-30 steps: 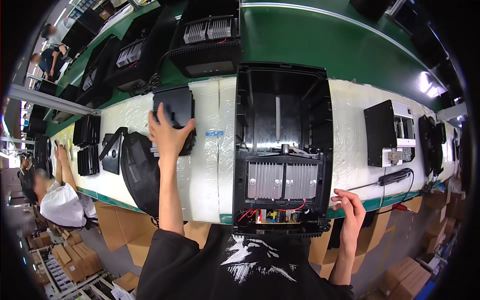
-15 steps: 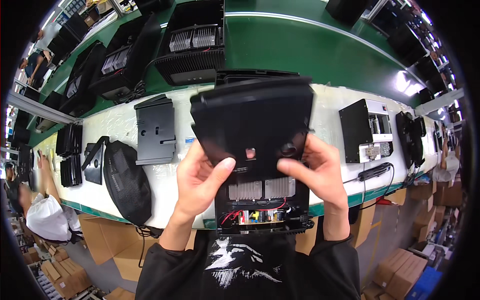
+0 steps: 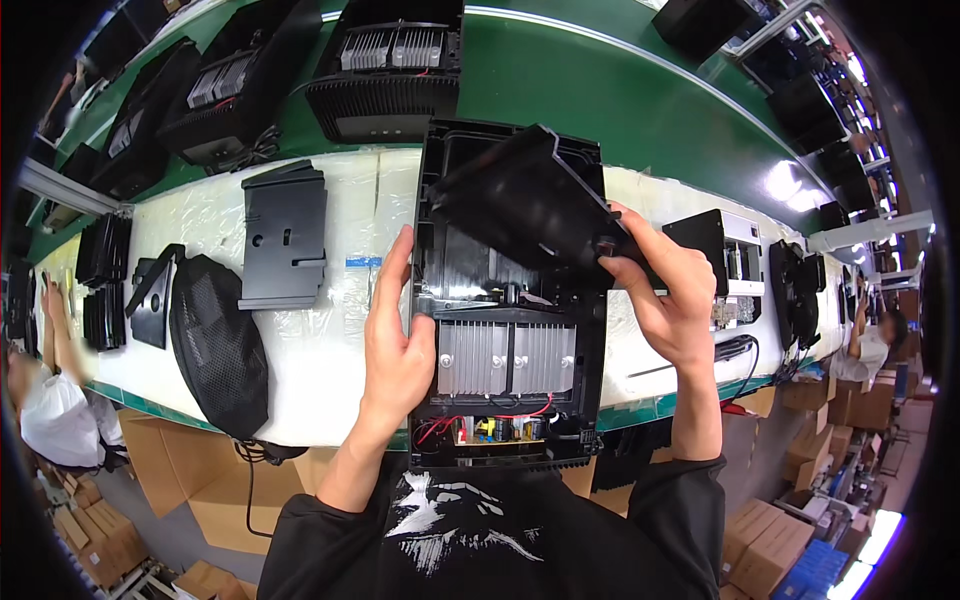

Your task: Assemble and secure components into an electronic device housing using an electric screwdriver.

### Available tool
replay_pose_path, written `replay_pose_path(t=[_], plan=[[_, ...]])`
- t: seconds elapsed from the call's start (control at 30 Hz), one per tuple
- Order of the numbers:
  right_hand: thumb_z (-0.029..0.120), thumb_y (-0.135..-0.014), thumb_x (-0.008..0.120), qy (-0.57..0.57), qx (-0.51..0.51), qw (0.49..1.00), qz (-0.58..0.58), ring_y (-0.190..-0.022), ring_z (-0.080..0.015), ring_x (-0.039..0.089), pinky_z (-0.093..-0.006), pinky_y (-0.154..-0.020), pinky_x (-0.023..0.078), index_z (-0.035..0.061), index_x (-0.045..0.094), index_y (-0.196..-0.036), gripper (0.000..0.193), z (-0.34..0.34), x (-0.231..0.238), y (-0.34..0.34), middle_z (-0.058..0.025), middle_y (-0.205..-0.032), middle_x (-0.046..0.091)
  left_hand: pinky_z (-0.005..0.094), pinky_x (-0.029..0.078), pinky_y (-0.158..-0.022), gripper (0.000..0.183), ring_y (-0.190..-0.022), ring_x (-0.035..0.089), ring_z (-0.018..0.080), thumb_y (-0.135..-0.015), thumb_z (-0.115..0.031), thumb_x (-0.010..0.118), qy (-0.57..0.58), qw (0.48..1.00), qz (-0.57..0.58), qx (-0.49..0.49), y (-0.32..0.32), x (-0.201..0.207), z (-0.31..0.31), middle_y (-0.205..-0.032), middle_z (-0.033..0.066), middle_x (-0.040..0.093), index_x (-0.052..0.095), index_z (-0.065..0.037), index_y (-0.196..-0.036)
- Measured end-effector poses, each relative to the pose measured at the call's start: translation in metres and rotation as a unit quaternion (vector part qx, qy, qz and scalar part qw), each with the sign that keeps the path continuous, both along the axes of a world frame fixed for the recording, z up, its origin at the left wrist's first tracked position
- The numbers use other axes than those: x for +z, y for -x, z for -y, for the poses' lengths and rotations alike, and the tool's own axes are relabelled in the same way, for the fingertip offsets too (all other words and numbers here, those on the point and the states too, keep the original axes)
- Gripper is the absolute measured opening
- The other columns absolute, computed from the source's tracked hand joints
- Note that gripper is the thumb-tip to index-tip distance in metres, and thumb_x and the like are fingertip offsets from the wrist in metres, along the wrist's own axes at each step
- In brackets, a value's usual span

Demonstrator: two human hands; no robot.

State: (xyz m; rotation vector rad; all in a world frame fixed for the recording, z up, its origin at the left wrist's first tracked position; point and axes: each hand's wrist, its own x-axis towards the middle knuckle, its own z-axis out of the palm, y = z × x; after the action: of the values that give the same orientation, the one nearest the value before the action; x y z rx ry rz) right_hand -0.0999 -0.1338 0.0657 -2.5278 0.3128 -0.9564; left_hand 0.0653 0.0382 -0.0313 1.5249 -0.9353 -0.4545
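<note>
I can read no words or numbers from here. The black shirt point(image 3: 590, 540) at the near edge bears a white brush-stroke print point(image 3: 418, 521) that I cannot make out as letters. On the cartons point(image 3: 752, 552) at near right, any marking is too small to tell.

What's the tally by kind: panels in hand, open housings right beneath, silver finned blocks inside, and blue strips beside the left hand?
Black panel in the right hand: 1
Open black housing: 1
Silver finned blocks: 2
Blue strip: 1
Total: 5
</note>
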Motion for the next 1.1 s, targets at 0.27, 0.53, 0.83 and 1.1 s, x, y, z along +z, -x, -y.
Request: replay_pose_path(t=[0.27,0.53,0.83,1.1], plan=[[-0.008,-0.065,0.067,0.078,0.012,0.990,-0.118,-0.052,-0.0194,0.055,-0.0255,-0.051,0.042,-0.0027,0.059,-0.108,0.045,0.006,-0.003,0.001,-0.0133,-0.080,0.065,0.0342,0.020,-0.110,0.068,-0.133,0.030,0.0285,-0.068,0.011,0.035,0.008,0.999,-0.035,-0.002,-0.003,-0.004,-0.001,-0.140,0.0178,0.035,0.034,0.003,-0.135],[-0.001,-0.065,0.067,0.165,0.059,0.968,-0.179,-0.051,-0.0192,0.052,-0.0290,-0.048,0.039,0.0058,0.061,-0.111,0.047,-0.004,0.002,-0.008,-0.0053,-0.064,0.055,0.0350,0.022,-0.109,0.067,-0.133,0.031,0.0294,-0.067,0.011,0.035,0.048,0.995,-0.087,0.006,0.000,-0.003,-0.002,-0.140,0.0188,0.036,0.037,0.002,-0.133],[0.000,-0.066,0.067,0.133,0.062,0.971,-0.188,-0.051,-0.0185,0.052,-0.0291,-0.047,0.039,0.0071,0.062,-0.109,0.044,-0.002,0.002,-0.010,-0.0041,-0.065,0.056,0.0362,0.021,-0.109,0.065,-0.133,0.029,0.0290,-0.068,0.015,0.032,-0.006,1.000,0.012,-0.022,-0.004,0.002,-0.004,-0.143,0.0212,0.028,0.034,0.005,-0.132],[-0.001,-0.062,0.066,0.112,0.066,0.980,-0.150,-0.051,-0.0179,0.052,-0.0280,-0.048,0.039,0.0045,0.064,-0.104,0.042,0.000,0.002,-0.010,-0.0045,-0.063,0.054,0.0359,0.020,-0.109,0.063,-0.134,0.027,0.0286,-0.068,0.016,0.032,0.007,0.999,-0.024,-0.021,-0.003,-0.003,-0.003,-0.144,0.0213,0.028,0.034,0.005,-0.129]])
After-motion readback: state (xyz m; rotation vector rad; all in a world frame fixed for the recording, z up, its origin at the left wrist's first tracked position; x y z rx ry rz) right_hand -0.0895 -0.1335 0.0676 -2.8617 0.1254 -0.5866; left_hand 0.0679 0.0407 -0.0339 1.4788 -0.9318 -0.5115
